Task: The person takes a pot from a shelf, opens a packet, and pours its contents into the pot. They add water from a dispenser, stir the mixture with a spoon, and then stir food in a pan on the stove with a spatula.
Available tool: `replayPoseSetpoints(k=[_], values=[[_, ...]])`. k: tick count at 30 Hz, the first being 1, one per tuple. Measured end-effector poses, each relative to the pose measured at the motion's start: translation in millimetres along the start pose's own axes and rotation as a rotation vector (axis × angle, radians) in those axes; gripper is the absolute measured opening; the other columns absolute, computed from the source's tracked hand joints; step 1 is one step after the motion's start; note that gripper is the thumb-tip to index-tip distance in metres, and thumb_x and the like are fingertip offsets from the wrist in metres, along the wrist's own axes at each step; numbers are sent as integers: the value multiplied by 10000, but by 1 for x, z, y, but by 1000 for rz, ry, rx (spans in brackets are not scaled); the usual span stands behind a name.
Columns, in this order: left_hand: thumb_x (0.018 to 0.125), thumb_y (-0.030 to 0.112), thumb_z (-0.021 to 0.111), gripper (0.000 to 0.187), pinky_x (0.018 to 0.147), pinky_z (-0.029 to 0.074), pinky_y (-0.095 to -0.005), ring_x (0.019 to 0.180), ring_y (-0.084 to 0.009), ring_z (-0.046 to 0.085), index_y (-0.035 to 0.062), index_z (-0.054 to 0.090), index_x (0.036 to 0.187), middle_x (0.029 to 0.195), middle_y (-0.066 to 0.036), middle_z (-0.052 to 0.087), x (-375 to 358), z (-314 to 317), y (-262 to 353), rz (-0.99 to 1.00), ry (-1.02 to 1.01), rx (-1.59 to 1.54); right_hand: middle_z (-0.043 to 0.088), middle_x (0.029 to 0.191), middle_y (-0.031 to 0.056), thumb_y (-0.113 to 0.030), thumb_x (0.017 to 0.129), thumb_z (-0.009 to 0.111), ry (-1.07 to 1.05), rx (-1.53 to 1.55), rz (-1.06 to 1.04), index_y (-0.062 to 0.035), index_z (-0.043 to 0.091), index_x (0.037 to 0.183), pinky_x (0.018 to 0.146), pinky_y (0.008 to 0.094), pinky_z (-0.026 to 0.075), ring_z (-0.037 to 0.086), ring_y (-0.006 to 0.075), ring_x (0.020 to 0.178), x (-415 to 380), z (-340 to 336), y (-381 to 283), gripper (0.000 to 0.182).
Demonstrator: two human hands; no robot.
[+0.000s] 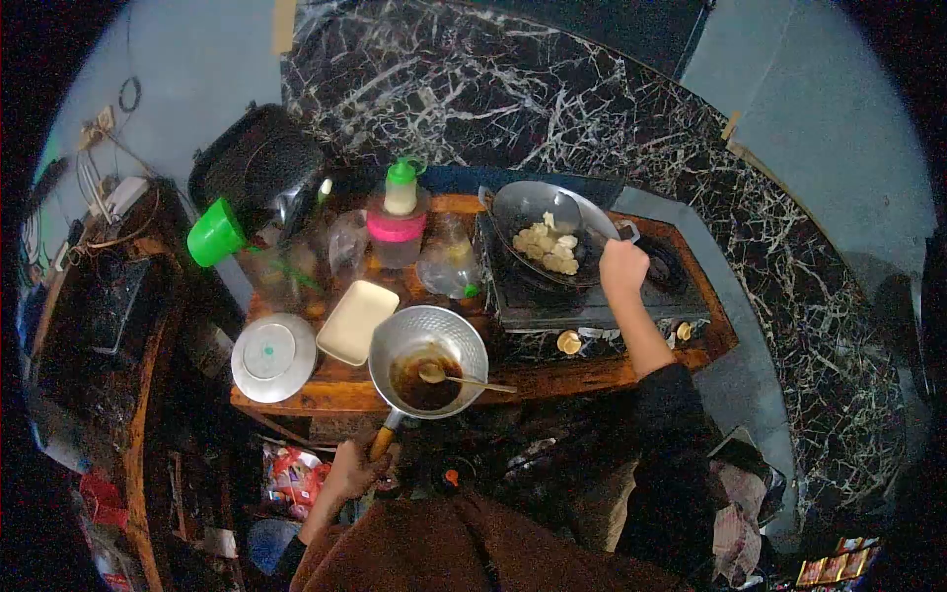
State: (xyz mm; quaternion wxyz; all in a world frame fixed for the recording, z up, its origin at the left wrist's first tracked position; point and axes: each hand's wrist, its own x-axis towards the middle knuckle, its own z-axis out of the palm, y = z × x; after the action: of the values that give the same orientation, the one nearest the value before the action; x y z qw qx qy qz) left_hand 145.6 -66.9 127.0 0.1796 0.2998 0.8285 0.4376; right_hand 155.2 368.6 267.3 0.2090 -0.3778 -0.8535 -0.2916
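My left hand (357, 468) is wrapped round the wooden handle of a dimpled metal saucepan (464, 340), held at the table's front edge. Brown sauce (416, 394) covers its bottom, and a wooden spoon (473, 382) rests in it, its handle over the rim. On the stove stands a wok (589, 211) with pale, lumpy food (546, 247) in it. My right hand (623, 266) is closed at the wok's right rim, just below its loop handle; what its fingers grip is hidden. Beside the saucepan lie a cream rectangular tray (357, 324) and an upturned metal plate or lid (274, 357).
The wooden table (582, 375) carries the black stove (538, 308), a green-capped bottle (400, 189), a pink-banded container (397, 237), plastic bags (449, 266) and a tilted green cup (216, 234). A black basket (258, 163) stands behind. Another wooden table (138, 434) is at left.
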Motion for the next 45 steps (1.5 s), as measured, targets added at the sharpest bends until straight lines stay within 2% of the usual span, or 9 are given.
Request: replayPoseSetpoints(k=[8,12,14,18,21,27,32,38,45], values=[[695,211,597,282,559,428,-323,565,-186,555,-10,557,866,662,-184,564,-2,-6,10,-209,-81,-77,589,627,114,-131,722,463,-2,108,183,-60,603,623,507,332,472,595,254,590,5,18,24,186],[695,203,595,285,559,428,-318,573,-165,550,-14,553,874,665,-178,562,-2,-2,0,-101,-18,-86,593,667,130,-140,726,464,-61,225,211,-44,599,659,542,350,475,594,276,624,1,34,31,178],[693,199,596,297,558,427,-311,575,-143,537,-22,545,885,665,-177,558,0,-6,14,-157,-42,-26,589,694,150,-253,647,617,-85,283,297,-57,610,713,584,374,463,581,296,655,0,41,30,207],[696,207,594,307,557,425,-307,570,-135,528,-21,541,896,653,-166,555,1,-9,20,-185,-74,-39,591,708,140,-268,664,609,-94,327,294,-59,609,763,591,380,461,580,290,655,-4,33,34,231],[697,206,589,300,555,425,-308,567,-131,525,-21,542,887,655,-156,560,4,-3,5,-67,-58,-17,594,709,130,-274,669,605,-87,332,248,-59,610,787,578,374,461,579,286,647,-8,13,33,245],[693,210,592,297,551,422,-312,563,-157,535,-22,541,870,654,-165,557,7,-2,21,-136,-59,-46,587,680,134,-280,686,591,-125,286,169,-66,606,736,549,358,461,580,280,634,-7,5,20,220],[694,209,588,294,568,424,-321,592,-221,563,-8,537,885,673,-187,551,7,1,13,-133,-91,51,584,641,132,-161,720,482,10,244,139,-62,599,639,509,352,462,587,258,591,-18,-12,13,173],[701,225,590,291,552,426,-327,569,-248,562,-10,545,866,660,-187,552,8,8,-6,-136,-82,-54,560,531,105,-118,671,493,135,174,58,-74,582,552,441,319,454,577,237,496,-25,6,4,155],[705,241,588,286,550,423,-329,556,-226,556,-26,558,804,637,-194,546,7,3,7,-75,-58,40,560,561,123,-124,679,498,15,171,35,-60,573,566,499,334,461,574,253,517,-21,24,-12,150]])
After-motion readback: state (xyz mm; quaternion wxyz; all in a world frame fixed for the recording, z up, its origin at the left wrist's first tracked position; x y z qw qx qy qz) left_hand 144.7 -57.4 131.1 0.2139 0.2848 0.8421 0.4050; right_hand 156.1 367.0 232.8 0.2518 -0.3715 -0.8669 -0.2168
